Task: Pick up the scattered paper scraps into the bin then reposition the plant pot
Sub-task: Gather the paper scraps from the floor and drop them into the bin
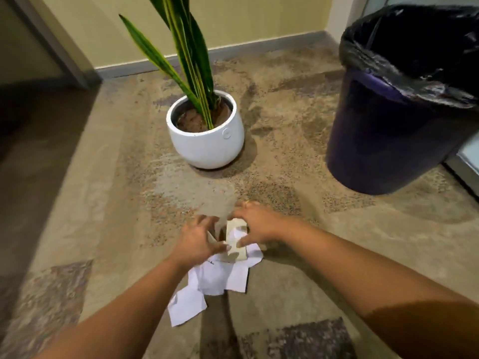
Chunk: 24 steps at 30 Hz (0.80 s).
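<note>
White paper scraps (215,278) lie bunched on the carpet (298,268) right in front of you. Your left hand (195,242) and right hand (259,224) both close their grip on a crumpled piece (234,242) above the pile. Farther off stands the white plant pot (207,143); the lined bin (399,104) is to its right.

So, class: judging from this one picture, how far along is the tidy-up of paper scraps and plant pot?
Nothing looks finished. In hand: the left hand and right hand are gathering scraps on the carpet, a folded piece between them. Left: carry the scraps to the bin at the right, whose inside cannot be seen, then move the pot, untouched near the wall.
</note>
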Each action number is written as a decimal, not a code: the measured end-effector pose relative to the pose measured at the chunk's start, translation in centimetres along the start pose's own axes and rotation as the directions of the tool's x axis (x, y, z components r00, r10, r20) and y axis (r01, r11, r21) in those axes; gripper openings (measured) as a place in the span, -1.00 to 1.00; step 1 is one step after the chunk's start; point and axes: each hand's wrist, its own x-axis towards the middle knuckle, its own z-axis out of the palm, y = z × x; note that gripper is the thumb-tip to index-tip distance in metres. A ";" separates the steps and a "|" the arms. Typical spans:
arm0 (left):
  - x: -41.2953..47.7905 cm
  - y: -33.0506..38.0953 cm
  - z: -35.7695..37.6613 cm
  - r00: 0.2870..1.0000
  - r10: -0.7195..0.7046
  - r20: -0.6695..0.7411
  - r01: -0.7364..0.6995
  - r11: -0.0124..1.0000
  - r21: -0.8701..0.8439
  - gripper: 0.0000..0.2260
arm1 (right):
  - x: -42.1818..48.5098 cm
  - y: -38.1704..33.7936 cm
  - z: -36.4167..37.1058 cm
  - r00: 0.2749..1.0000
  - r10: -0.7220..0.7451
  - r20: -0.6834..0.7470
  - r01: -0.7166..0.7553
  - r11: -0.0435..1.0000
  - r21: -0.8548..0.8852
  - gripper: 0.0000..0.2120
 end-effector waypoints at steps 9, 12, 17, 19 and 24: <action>0.5 -3.2 3.4 0.996 -0.067 0.051 0.066 0.997 0.032 -0.14 | 3.2 -0.5 4.9 0.981 0.150 0.126 -0.132 0.981 -0.145 0.01; 0.8 -3.0 3.7 0.998 -0.052 -0.027 0.055 0.990 0.128 -0.22 | 3.4 -0.9 5.0 0.978 0.169 0.121 -0.147 0.975 -0.167 0.01; 0.7 -2.8 4.2 0.982 -0.027 -0.185 0.050 0.991 0.120 -0.30 | 3.4 -1.6 4.6 0.985 0.169 0.029 -0.162 0.973 -0.165 -0.06; 0.7 -2.7 4.1 0.980 -0.046 -0.192 0.070 0.990 0.120 -0.30 | 3.4 -1.9 4.6 0.986 0.169 0.006 -0.166 0.972 -0.164 -0.11; 1.0 -2.6 3.4 0.979 -0.160 -0.123 0.159 0.987 -0.019 -0.40 | 2.9 -2.3 6.1 0.987 0.122 -0.107 -0.127 0.991 -0.044 -0.34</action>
